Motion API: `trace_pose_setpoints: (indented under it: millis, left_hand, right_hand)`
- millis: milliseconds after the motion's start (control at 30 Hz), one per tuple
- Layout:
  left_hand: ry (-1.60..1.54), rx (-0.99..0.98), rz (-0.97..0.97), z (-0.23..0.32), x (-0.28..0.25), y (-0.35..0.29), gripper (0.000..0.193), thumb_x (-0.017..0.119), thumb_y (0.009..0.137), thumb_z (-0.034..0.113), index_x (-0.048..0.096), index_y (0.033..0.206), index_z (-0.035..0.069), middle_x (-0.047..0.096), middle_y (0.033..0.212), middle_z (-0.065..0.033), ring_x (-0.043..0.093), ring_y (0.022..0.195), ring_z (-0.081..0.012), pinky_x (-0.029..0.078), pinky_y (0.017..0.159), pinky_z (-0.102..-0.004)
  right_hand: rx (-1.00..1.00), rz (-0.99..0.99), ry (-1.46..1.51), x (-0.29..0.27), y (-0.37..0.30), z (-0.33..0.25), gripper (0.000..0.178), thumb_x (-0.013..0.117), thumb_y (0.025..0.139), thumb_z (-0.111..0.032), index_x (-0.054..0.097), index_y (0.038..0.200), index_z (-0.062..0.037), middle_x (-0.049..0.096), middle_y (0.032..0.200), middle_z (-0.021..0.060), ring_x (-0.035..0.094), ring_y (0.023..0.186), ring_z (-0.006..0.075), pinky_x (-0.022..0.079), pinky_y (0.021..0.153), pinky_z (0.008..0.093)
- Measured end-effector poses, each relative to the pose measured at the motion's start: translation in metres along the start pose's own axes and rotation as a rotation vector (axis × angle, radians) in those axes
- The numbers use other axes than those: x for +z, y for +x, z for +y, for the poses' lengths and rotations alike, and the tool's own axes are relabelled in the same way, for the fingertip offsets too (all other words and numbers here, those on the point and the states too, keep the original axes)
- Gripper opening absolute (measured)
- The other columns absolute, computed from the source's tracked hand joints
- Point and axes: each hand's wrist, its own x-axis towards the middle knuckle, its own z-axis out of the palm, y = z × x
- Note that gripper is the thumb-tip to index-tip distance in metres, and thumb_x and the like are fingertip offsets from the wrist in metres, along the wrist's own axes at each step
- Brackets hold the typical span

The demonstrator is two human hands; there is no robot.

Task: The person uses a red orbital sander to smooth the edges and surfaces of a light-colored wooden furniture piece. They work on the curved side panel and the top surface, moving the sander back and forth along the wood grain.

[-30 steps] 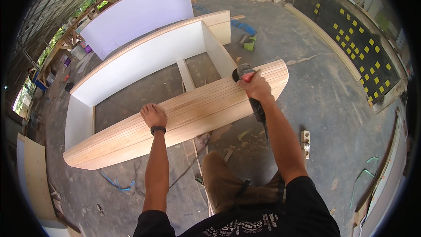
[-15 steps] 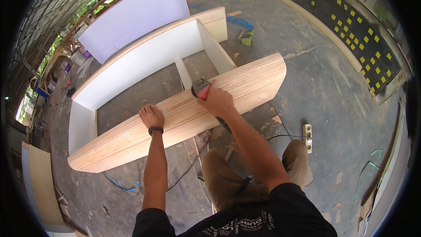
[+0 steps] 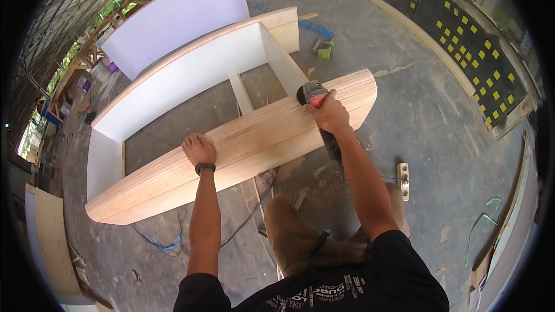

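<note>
A long pale wooden board [image 3: 254, 144] with rounded ends and thin strips along its top forms the near side of a large frame with white inner walls [image 3: 191, 95]. My left hand [image 3: 198, 149], a dark band at its wrist, lies on the top left of centre, fingers extended toward the far edge. Right of centre, my right hand [image 3: 332, 117] is wrapped around a red and dark grey angle grinder [image 3: 313, 90]. The grinder's head is over the strips at the board's far edge; its disc is hidden. Its black body points back toward me.
A power strip [image 3: 403, 181] lies on the concrete floor to my right. Blue cord [image 3: 165, 245] and black cable lie near the board. Behind the frame stands a pale lilac panel [image 3: 179, 20]. A dark panel with yellow squares [image 3: 462, 40] is at the far right.
My right hand has slid the angle grinder to the right along the board. My left hand has stayed in nearly the same place on the wood.
</note>
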Motion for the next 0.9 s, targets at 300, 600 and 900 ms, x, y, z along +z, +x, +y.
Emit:
trace_pose_setpoints:
  millis: [300,600,900]
  left_hand:
    - [0.047,0.014,-0.041,-0.008,0.001,-0.003,0.023,0.053,0.103,0.020,0.065,0.100,0.001,0.066,0.101,-0.0188,0.057,0.100,-0.0398,0.043,0.095,-0.0529]
    - [0.065,0.000,-0.047,-0.008,-0.003,-0.002,0.021,0.053,0.104,0.020,0.065,0.101,0.002,0.065,0.103,-0.0185,0.057,0.102,-0.0395,0.044,0.095,-0.0519]
    - [0.061,-0.024,-0.026,0.002,-0.003,-0.001,0.020,0.053,0.104,0.018,0.064,0.102,0.001,0.065,0.105,-0.0198,0.056,0.107,-0.0400,0.043,0.100,-0.0526]
  right_hand:
    - [-0.235,-0.268,0.032,0.059,-0.067,-0.088,0.072,0.078,0.087,-0.047,0.047,0.127,0.0044,0.075,0.104,0.0261,0.074,0.100,0.0427,0.058,0.086,0.0492]
    - [-0.135,-0.106,0.017,0.033,-0.043,-0.034,0.073,0.079,0.084,-0.052,0.048,0.122,0.0020,0.075,0.106,0.0272,0.073,0.103,0.0452,0.057,0.091,0.0527]
    - [0.083,0.021,-0.014,-0.028,0.010,0.048,0.088,0.077,0.083,-0.062,0.047,0.128,0.0071,0.073,0.116,0.0303,0.070,0.112,0.0490,0.055,0.096,0.0527]
